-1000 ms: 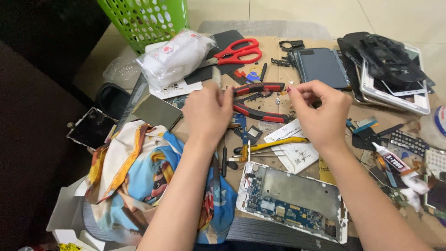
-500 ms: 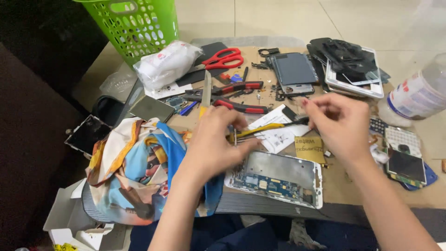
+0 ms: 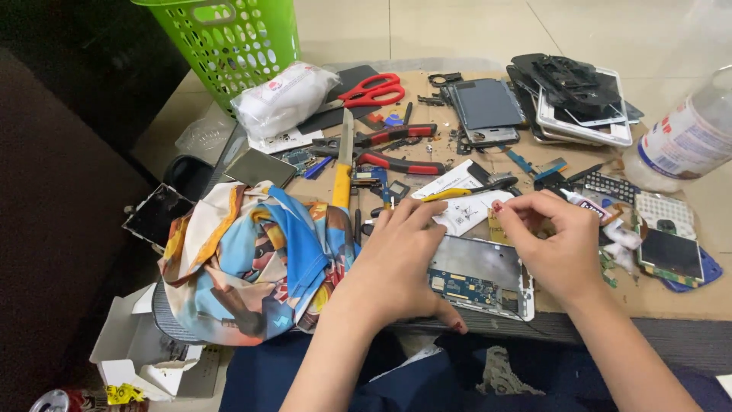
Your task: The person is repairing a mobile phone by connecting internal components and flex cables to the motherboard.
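While both hands work: opened phone chassis (image 3: 480, 278) lies at 6 o'clock on the cardboard bench (image 3: 686, 294), circuit board side up.
Left hand: left hand (image 3: 396, 259) rests palm down on the chassis's left end, thumb along its near edge, fingers spread and flat; grip apart, clamped on nothing.
Right hand: right hand (image 3: 553, 244) at 3 o'clock of the chassis, fingers curled, thumb and forefinger tips drawn together above its top right corner; cannot tell if anything sits between them.
Near the hands: white paper slip (image 3: 457, 202) and yellow-handled tweezers (image 3: 465, 191) just beyond the fingertips, at 12 o'clock of the chassis.
Tools: box cutter with yellow handle (image 3: 343, 164) at 11 o'clock; red-handled pliers (image 3: 396, 149) behind it; red scissors (image 3: 374, 90) farther back.
Left side: patterned cloth (image 3: 244, 255) at 9 o'clock, touching the left wrist; green basket (image 3: 229, 42) at 11 o'clock, well apart.
Right side: pile of phone parts (image 3: 579, 95) at 1 o'clock; plastic bottle (image 3: 686, 141) at 2 o'clock.
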